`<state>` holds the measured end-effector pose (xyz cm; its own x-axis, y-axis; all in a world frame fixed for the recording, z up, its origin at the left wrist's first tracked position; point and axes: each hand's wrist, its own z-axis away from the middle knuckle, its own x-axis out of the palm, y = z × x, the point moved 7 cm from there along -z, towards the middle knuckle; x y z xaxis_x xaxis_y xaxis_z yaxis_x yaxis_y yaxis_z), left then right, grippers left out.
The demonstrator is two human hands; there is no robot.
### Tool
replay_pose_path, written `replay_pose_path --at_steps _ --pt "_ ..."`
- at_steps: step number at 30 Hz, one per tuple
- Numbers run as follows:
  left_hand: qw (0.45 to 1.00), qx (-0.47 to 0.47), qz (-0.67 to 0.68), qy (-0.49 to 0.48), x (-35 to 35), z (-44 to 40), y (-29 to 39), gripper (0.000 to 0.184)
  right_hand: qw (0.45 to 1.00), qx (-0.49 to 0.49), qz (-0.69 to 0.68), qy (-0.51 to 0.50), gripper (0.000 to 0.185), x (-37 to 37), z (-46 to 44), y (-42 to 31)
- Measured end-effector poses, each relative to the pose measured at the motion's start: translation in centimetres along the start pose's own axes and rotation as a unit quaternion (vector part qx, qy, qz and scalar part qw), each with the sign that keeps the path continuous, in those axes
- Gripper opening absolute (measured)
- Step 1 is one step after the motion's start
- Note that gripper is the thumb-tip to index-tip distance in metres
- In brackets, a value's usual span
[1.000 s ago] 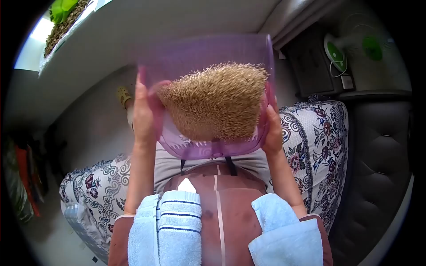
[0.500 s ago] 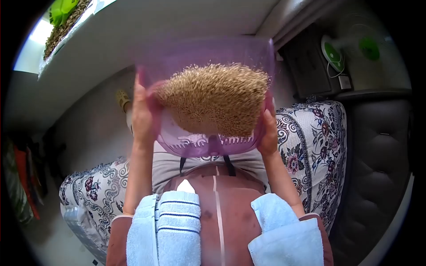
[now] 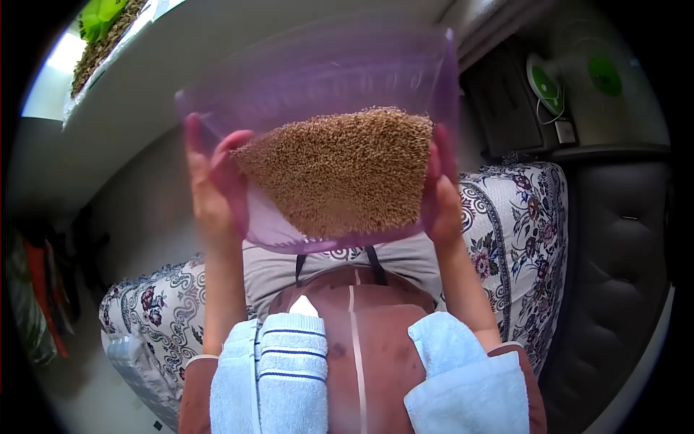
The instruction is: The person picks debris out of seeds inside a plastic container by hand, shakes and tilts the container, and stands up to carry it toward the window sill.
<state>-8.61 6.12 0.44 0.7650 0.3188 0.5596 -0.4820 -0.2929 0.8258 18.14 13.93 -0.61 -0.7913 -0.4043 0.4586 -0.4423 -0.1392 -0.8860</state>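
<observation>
A translucent purple plastic tub (image 3: 325,79) is held up in front of my lap, blurred at its upper edge. My left hand (image 3: 217,177) grips its left side, with some fingers seen pinkish through the plastic. On the opposite side my right hand (image 3: 442,192) is wrapped round the wall. Many small tan grains (image 3: 343,170) lie heaped inside, reaching toward the right wall, while the lower left corner of the tub's bottom shows bare. Light blue towels (image 3: 293,369) hang over the shoulders of my brown top.
A patterned cloth (image 3: 517,231) covers the seat at both sides of me. At the right are a dark padded headboard (image 3: 622,246) and a green and white fan (image 3: 547,87). Upper left, a ledge holds brown bits (image 3: 105,47) and a green item (image 3: 97,18).
The tub has tilted and spread wider in view, its upper left corner now further left. My left hand has moved left with it. The grains have settled and look sharper.
</observation>
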Motion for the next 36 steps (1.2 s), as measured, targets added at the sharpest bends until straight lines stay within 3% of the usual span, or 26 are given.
replay_pose_path --at_steps 3,8,11,13,14,16,18,22,26,28,30,32,36 --pt "0.991 -0.066 -0.106 0.046 -1.9 -0.3 -3.5 0.058 0.992 0.074 -0.104 0.023 0.058 -2.8 1.1 5.8" --pt "0.988 -0.083 -0.124 0.049 -3.7 0.3 -6.2 0.057 0.986 0.158 -0.027 0.040 0.057 -3.0 1.1 5.4" --pt "0.983 -0.148 -0.013 0.108 -3.5 1.0 -4.8 0.054 0.994 0.103 0.047 0.010 0.053 1.1 -1.4 -0.6" --pt "0.995 -0.063 0.044 0.067 -1.3 0.5 -2.2 0.054 0.991 0.004 0.130 -0.040 0.055 4.0 -1.5 -4.8" --pt "0.997 -0.032 0.049 0.055 -0.4 0.3 -1.1 0.054 0.997 -0.033 0.043 -0.058 0.056 4.3 -1.2 -4.8" --pt "1.000 -0.005 -0.018 0.016 -0.8 0.0 -1.1 0.057 1.000 0.019 -0.013 -0.001 0.056 -0.3 -0.3 0.5" --pt "0.994 -0.072 -0.059 0.063 -1.7 -0.1 -3.9 0.057 0.995 0.069 -0.072 0.021 0.054 -2.4 0.8 4.1" --pt "0.992 -0.089 -0.060 0.063 -2.7 0.8 -6.1 0.056 0.991 0.113 -0.026 0.060 0.052 -3.8 2.3 5.9" --pt "0.989 -0.119 -0.052 0.068 -3.8 0.0 -5.6 0.057 0.988 0.150 -0.008 0.037 0.052 -2.2 0.1 3.3" --pt "0.986 -0.140 0.004 0.086 -2.1 0.1 -3.3 0.057 0.995 0.075 0.064 0.006 0.053 1.6 -1.1 -1.9" --pt "0.995 -0.073 0.030 0.061 -1.0 0.3 -1.8 0.057 0.994 -0.017 0.107 -0.033 0.056 4.8 -0.9 -5.7" --pt "0.997 -0.040 -0.002 0.063 -0.5 0.1 -1.3 0.057 0.999 0.018 0.027 0.018 0.057 0.2 -0.4 -1.1" --pt "0.985 -0.124 -0.104 0.057 -2.4 0.7 -5.6 0.056 0.994 0.074 -0.058 0.063 0.051 -3.3 2.5 3.9"
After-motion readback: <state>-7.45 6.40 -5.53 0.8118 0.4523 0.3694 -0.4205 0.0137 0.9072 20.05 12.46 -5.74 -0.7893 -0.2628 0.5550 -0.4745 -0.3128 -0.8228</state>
